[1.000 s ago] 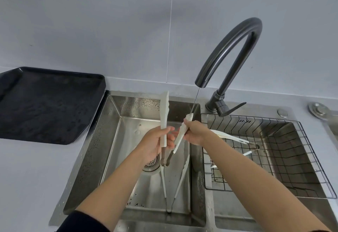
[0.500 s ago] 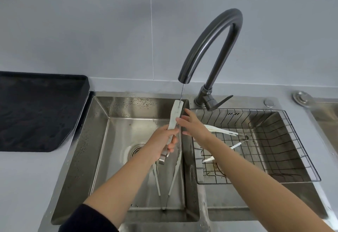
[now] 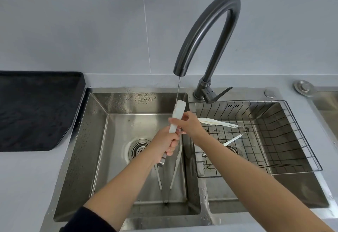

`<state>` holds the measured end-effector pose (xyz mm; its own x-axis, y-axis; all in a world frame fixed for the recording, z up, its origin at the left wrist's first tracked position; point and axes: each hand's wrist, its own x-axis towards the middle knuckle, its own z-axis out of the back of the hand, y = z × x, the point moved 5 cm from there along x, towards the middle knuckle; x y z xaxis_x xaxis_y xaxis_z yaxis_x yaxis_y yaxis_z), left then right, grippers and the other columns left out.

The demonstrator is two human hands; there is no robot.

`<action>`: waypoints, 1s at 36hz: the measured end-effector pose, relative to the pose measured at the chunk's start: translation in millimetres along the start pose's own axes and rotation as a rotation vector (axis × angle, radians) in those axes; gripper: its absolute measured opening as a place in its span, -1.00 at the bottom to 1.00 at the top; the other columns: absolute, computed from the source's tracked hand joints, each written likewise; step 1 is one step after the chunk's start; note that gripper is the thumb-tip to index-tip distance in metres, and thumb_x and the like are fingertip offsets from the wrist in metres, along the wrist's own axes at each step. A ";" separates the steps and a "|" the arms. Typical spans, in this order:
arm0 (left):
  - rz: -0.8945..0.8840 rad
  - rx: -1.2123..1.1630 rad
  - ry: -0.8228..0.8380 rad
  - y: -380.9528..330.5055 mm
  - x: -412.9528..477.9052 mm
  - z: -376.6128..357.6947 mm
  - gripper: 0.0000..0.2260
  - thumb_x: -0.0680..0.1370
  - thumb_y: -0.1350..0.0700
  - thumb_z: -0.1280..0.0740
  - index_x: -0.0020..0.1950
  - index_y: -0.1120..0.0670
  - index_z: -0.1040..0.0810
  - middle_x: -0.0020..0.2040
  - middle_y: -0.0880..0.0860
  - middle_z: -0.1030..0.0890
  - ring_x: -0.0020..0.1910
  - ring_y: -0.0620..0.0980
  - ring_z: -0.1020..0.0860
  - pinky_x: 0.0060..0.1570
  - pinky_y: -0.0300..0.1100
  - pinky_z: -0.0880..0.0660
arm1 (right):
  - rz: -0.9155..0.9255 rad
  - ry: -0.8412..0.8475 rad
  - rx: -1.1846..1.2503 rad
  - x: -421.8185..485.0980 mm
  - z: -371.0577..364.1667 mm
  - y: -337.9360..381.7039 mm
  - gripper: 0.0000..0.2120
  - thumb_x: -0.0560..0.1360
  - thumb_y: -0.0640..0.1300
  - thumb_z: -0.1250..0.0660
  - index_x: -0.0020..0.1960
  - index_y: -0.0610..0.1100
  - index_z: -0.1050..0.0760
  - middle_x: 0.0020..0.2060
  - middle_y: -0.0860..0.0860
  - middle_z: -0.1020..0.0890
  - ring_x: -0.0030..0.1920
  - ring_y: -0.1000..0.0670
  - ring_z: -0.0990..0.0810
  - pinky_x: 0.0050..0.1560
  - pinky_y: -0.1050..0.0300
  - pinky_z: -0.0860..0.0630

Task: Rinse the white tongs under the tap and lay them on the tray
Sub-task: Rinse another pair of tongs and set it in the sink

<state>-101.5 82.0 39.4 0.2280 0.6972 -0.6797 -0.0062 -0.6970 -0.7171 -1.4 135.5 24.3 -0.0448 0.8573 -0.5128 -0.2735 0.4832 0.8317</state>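
Running in a thin stream [image 3: 178, 89] from the dark curved tap [image 3: 206, 30], water is landing on the top end of the white tongs [image 3: 178, 111]. These tongs are standing almost upright above the left basin [image 3: 95, 140] of the steel sink, at its far right side, with both arms pressed together. The left hand [image 3: 168, 144] is wrapping its fingers round the lower part, so its grip is closed on the tongs, and the metal hinge end is sticking out just below that hand. The right hand [image 3: 190, 125] is reaching in from the right and pinching the white arms higher up between thumb and fingers, so its grip is also holding the tongs.

A 2nd pair of tongs [image 3: 174, 175] is lying on the floor of the left basin, under the hands, with its arms spreading towards the far side. The round drain strainer [image 3: 139, 149] is sitting just left of it. A 3rd, white pair [image 3: 215, 122] is lying in the wire basket [image 3: 270, 134] that is hanging in the right basin.

On the grey desk [image 3: 22, 186], left of the sink, the black tray [image 3: 36, 111] is sitting well apart from the held tongs. A dark sleeve [image 3: 87, 220] is covering the near part of the left arm.
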 end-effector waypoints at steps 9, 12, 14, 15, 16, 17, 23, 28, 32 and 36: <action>-0.016 -0.038 -0.055 7.5 -7.1 3.8 -0.78 0.50 0.34 -0.11 -0.28 0.08 -0.36 -0.66 -0.08 -0.30 -0.71 -0.15 -0.17 -0.68 -0.37 -0.10 | 0.035 -0.125 -0.118 17.7 -8.7 9.7 -0.58 0.40 0.16 -0.37 -0.39 -0.13 -0.33 -0.48 0.02 -0.35 -0.45 0.07 -0.33 -0.45 0.27 -0.21; -0.016 -0.051 -0.077 6.9 -8.4 9.6 -0.78 0.50 0.35 -0.10 -0.28 0.09 -0.35 -0.66 -0.07 -0.29 -0.71 -0.14 -0.16 -0.66 -0.39 -0.10 | -0.019 -0.101 -0.081 22.1 -14.3 11.7 -0.58 0.45 0.19 -0.29 -0.25 -0.19 -0.40 -0.36 -0.08 -0.44 -0.37 0.01 -0.41 -0.40 0.25 -0.28; -0.018 -0.058 -0.078 5.0 -9.0 11.9 -0.78 0.50 0.35 -0.10 -0.28 0.09 -0.35 -0.66 -0.07 -0.29 -0.72 -0.14 -0.16 -0.66 -0.40 -0.10 | -0.048 -0.109 -0.024 24.9 -15.3 14.8 -0.57 0.49 0.18 -0.24 -0.23 -0.22 -0.43 -0.31 -0.12 -0.50 -0.33 -0.02 -0.48 -0.33 0.21 -0.38; -0.021 -0.060 -0.077 3.9 -9.2 12.7 -0.78 0.50 0.35 -0.10 -0.28 0.09 -0.35 -0.66 -0.07 -0.29 -0.72 -0.14 -0.16 -0.66 -0.40 -0.10 | -0.059 -0.119 0.002 26.1 -15.0 16.4 -0.56 0.51 0.17 -0.21 -0.23 -0.23 -0.44 -0.29 -0.14 -0.51 -0.31 -0.04 -0.50 -0.29 0.18 -0.42; -0.023 -0.063 -0.075 3.0 -9.2 13.2 -0.78 0.50 0.35 -0.11 -0.28 0.09 -0.35 -0.67 -0.07 -0.29 -0.72 -0.14 -0.17 -0.66 -0.40 -0.10 | -0.067 -0.132 0.017 27.3 -13.8 17.5 -0.55 0.53 0.15 -0.19 -0.27 -0.23 -0.44 -0.31 -0.14 -0.51 -0.32 -0.04 -0.50 -0.29 0.16 -0.42; -0.026 -0.068 -0.073 2.1 -9.2 13.5 -0.78 0.50 0.35 -0.11 -0.28 0.09 -0.35 -0.66 -0.07 -0.30 -0.72 -0.15 -0.17 -0.67 -0.40 -0.10 | -0.069 -0.143 0.017 28.1 -12.3 18.5 -0.54 0.54 0.15 -0.16 -0.32 -0.21 -0.41 -0.35 -0.12 -0.49 -0.37 -0.02 -0.48 -0.33 0.19 -0.41; -0.043 -0.104 -0.066 -1.2 -6.6 14.5 -0.80 0.52 0.32 -0.16 -0.26 0.10 -0.39 -0.64 -0.05 -0.33 -0.72 -0.15 -0.19 -0.67 -0.41 -0.12 | 0.016 -0.061 -0.023 28.1 -6.3 25.1 -0.55 0.58 0.10 -0.11 -0.35 -0.17 -0.39 -0.45 -0.03 -0.47 -0.41 0.04 -0.44 -0.34 0.23 -0.39; -0.046 -0.142 -0.063 -5.1 -4.6 13.3 -0.82 0.52 0.31 -0.17 -0.24 0.10 -0.40 -0.65 -0.04 -0.36 -0.73 -0.14 -0.19 -0.67 -0.39 -0.12 | 0.127 0.072 -0.140 21.5 -12.4 18.6 -0.66 0.51 0.07 -0.27 0.01 -0.23 -0.40 -0.18 -0.05 -0.48 -0.15 0.00 -0.46 -0.10 0.07 -0.45; -0.035 -0.144 -0.053 -5.2 -6.7 7.5 -0.83 0.52 0.30 -0.17 -0.24 0.10 -0.41 -0.65 -0.04 -0.35 -0.73 -0.14 -0.18 -0.67 -0.38 -0.12 | 0.149 0.064 -0.081 18.3 -7.6 18.6 -0.65 0.44 0.02 -0.38 0.08 -0.13 -0.34 -0.13 0.00 -0.48 -0.10 0.01 -0.49 -0.04 0.08 -0.47; -0.038 -0.127 -0.047 -0.1 -14.1 2.3 -0.82 0.52 0.31 -0.17 -0.25 0.11 -0.41 -0.65 -0.04 -0.34 -0.73 -0.14 -0.19 -0.68 -0.39 -0.12 | 0.143 0.007 -0.023 19.3 -1.9 25.1 -0.70 0.41 -0.01 -0.42 -0.02 -0.11 -0.37 -0.15 -0.05 -0.53 -0.10 -0.05 -0.54 -0.02 -0.02 -0.56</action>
<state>-107.0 72.6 48.7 0.1802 0.7285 -0.6609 0.1257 -0.6835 -0.7191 -11.0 163.8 34.8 -0.0918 0.9157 -0.3913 -0.2855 0.3523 0.8913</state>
